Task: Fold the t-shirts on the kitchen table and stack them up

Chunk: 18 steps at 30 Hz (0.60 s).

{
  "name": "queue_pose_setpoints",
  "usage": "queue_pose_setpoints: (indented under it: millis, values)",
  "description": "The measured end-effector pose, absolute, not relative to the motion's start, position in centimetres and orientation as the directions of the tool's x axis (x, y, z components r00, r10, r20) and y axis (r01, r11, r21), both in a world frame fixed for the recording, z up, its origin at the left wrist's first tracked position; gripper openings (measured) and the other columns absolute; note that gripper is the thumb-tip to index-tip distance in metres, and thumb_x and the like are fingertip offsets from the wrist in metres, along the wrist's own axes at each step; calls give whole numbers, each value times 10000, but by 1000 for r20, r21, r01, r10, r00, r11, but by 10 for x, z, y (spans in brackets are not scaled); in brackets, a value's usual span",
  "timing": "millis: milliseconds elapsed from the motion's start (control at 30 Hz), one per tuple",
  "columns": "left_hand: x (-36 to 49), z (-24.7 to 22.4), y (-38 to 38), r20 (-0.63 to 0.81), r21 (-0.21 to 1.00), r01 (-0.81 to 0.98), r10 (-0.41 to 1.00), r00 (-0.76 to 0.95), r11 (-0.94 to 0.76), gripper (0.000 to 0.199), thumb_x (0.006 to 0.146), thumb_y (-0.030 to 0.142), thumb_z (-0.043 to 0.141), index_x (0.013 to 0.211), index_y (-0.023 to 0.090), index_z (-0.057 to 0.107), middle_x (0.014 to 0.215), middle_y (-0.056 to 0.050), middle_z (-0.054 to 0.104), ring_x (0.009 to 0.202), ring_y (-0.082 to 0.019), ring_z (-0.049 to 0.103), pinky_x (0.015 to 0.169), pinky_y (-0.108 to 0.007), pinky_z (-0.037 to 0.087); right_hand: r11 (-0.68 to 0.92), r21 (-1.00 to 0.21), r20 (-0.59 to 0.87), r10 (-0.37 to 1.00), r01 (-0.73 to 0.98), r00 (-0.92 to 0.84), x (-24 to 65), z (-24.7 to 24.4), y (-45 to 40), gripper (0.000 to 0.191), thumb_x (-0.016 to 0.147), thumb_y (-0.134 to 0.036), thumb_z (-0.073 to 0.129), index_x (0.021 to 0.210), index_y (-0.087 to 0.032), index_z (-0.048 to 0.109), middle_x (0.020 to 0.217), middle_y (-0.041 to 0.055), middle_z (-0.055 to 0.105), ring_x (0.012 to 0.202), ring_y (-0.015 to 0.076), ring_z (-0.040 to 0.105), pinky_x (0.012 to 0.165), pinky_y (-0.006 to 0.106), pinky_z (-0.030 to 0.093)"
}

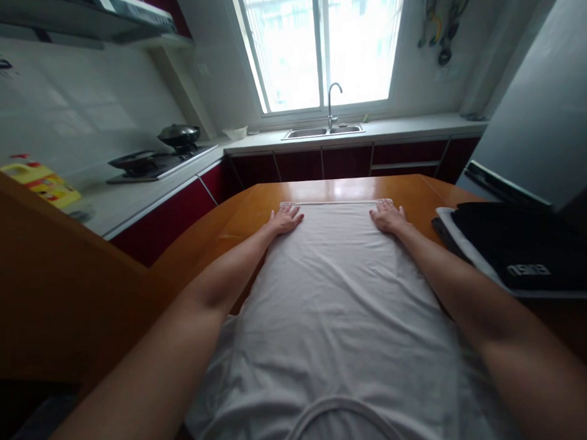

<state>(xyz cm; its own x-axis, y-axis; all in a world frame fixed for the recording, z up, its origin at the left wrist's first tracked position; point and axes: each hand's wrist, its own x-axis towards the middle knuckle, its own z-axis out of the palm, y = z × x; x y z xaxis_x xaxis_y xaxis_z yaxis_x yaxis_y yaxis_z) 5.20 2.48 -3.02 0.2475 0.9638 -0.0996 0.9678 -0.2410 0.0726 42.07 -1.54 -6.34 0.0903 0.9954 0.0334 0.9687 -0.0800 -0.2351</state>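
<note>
A white T-shirt (pixel 339 292) lies spread over the wooden table (pixel 255 209), its collar toward me and its hem at the far end. My left hand (pixel 286 218) rests flat on the far left corner of the hem, fingers stretched out. On the far right corner, my right hand (pixel 387 217) also lies flat with its fingers apart. Both palms press on the cloth. Soft wrinkles run across the middle of the shirt, and its sides near the collar drop partly behind my forearms.
Folded dark clothes (pixel 528 244) with white lettering are stacked at the table's right side. Beyond the table are a sink (pixel 320 132), a stove with a pan (pixel 178 136), and a yellow jug (pixel 39 182) at left. A grey refrigerator (pixel 542 107) stands at right.
</note>
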Motion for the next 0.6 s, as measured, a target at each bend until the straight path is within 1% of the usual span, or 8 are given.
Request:
queue_pose_setpoints:
  millis: [67, 133, 200, 267, 367, 467, 533, 600]
  values:
    - [53, -28, 30, -85, 92, 968, 967, 239, -232, 739, 986, 675, 200, 1599, 264, 243, 1682, -118, 106, 1544, -337, 98, 1163, -682, 104, -74, -232, 44, 995, 970, 86, 423, -62, -12, 711, 1018, -537, 222, 1563, -90, 312, 1649, 188, 222, 1536, 285, 140, 1198, 614, 94]
    - [56, -23, 24, -32, 98, 964, 968, 250, -246, 721, 999, 653, 196, 1600, 258, 243, 1682, -110, 125, 1544, -329, 109, 1175, -663, 111, -75, -237, 109, 989, 969, 103, 418, -55, -16, 694, 1024, -524, 219, 1555, -90, 326, 1647, 188, 226, 1534, 293, 148, 1188, 645, 77]
    - [62, -18, 4, 49, 82, 946, 949, 312, -315, 700, 1014, 624, 205, 1599, 242, 254, 1681, -104, 142, 1545, -321, 106, 1194, -622, 123, -43, -245, 194, 977, 969, 93, 406, -44, -31, 656, 1031, -490, 225, 1544, -100, 349, 1649, 177, 229, 1532, 293, 159, 1185, 653, 86]
    - [67, -16, -30, 96, 52, 901, 900, 425, -430, 694, 1019, 617, 230, 1598, 236, 261, 1681, -96, 147, 1547, -320, 92, 1208, -588, 129, 39, -252, 238, 971, 967, 23, 390, -34, -60, 633, 1033, -472, 245, 1538, -111, 364, 1652, 165, 227, 1531, 289, 168, 1194, 628, 114]
    - [71, -22, -92, 34, 50, 806, 808, 588, -589, 690, 1015, 640, 255, 1606, 287, 227, 1684, -67, 136, 1551, -305, 66, 1216, -564, 127, 210, -245, 237, 960, 947, -152, 365, -29, -123, 630, 1028, -481, 280, 1550, -135, 353, 1659, 149, 210, 1534, 278, 166, 1208, 581, 140]
    - [73, -27, -137, -72, 95, 770, 767, 637, -631, 684, 1007, 659, 262, 1602, 322, 232, 1680, -68, 138, 1550, -302, 84, 1217, -555, 134, 364, -231, 178, 928, 902, -329, 346, -37, -187, 645, 1023, -513, 296, 1566, -168, 336, 1654, 137, 230, 1534, 273, 174, 1213, 560, 144]
    - [74, -23, -153, -50, 100, 782, 782, 621, -615, 682, 1013, 645, 264, 1599, 294, 253, 1677, -88, 138, 1549, -298, 92, 1217, -555, 135, 386, -241, 113, 922, 890, -370, 340, -41, -217, 642, 1018, -510, 317, 1550, -155, 374, 1641, 154, 260, 1528, 292, 195, 1208, 557, 162]
    - [77, -16, -166, 37, 101, 793, 799, 600, -600, 674, 1023, 623, 257, 1597, 270, 263, 1678, -93, 140, 1551, -287, 91, 1221, -548, 134, 370, -248, 130, 929, 895, -348, 337, -40, -237, 622, 1024, -472, 313, 1548, -144, 378, 1641, 157, 257, 1530, 287, 192, 1211, 545, 158]
